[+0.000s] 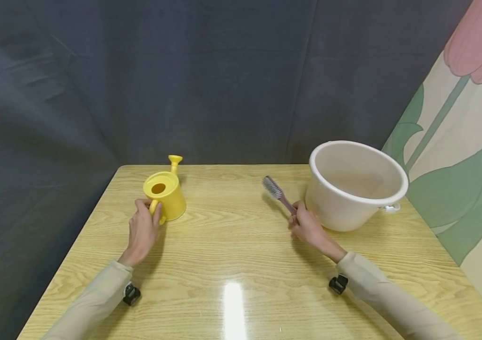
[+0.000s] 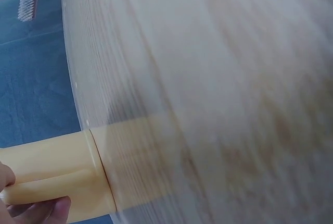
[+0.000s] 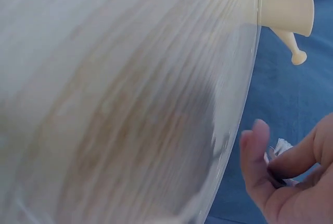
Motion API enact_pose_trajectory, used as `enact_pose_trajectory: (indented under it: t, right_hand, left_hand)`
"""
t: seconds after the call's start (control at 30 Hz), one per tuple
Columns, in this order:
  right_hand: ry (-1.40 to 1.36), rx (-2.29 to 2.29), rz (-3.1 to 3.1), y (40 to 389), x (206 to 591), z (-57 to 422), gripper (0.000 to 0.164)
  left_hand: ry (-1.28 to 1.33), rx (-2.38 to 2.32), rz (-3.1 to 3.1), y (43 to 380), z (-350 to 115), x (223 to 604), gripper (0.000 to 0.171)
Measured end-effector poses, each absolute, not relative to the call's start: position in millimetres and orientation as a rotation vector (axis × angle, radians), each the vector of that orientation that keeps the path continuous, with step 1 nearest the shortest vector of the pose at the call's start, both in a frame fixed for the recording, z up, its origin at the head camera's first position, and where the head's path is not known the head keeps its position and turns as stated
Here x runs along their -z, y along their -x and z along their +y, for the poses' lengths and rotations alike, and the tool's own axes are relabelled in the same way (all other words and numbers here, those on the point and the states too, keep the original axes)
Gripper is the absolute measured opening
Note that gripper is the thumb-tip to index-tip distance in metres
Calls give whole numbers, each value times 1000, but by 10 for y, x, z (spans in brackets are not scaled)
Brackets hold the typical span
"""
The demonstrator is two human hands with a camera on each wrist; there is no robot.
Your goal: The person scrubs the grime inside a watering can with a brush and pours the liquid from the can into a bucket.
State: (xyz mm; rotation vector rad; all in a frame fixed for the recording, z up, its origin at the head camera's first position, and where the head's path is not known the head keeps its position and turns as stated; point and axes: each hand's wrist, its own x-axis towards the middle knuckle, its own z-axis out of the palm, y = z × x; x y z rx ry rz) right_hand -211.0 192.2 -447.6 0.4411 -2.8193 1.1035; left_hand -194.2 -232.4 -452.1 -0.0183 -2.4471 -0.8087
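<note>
A yellow watering can [image 1: 174, 200] stands upright on the wooden table at the left, its spout pointing to the back. My left hand [image 1: 142, 231] grips its handle from the near side; the left wrist view shows the fingers around the handle of the can [image 2: 47, 156]. In my right hand [image 1: 308, 230] is a long-handled brush [image 1: 284, 201] with a mauve handle and pale bristles, held above the table with its head toward the back left. The right wrist view shows that hand's [image 3: 296, 182] curled fingers, which hide most of the brush.
A large white bucket [image 1: 330, 208] stands just right of my right hand, at the table's back right. Behind the table [image 1: 224, 236] hangs a dark blue curtain [image 1: 207, 85]. A wall with a painted tulip [image 1: 478, 42] borders the right side.
</note>
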Motion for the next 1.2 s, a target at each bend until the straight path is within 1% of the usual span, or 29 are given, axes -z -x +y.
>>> enact_pose_trajectory:
  t: [0.1, 0.17, 0.57, 1.2]
  right_hand:
    - [-428, -967, -2810, 2120, 4497, 1930, 28]
    - [-423, -955, -2810, 2125, 4505, 1937, 24]
    - [-439, -974, -2787, 2115, 4512, 1932, 23]
    - [-437, -939, -2757, 2106, 4519, 1921, 22]
  left_hand:
    - [12, 805, -2449, 1939, -2320, 4521, 30]
    - [1, 811, -2454, 1932, -2320, 4521, 29]
    - [-12, 823, -2330, 1940, -2340, 4511, 29]
    - [10, 835, -2255, 1952, -2390, 4524, 17]
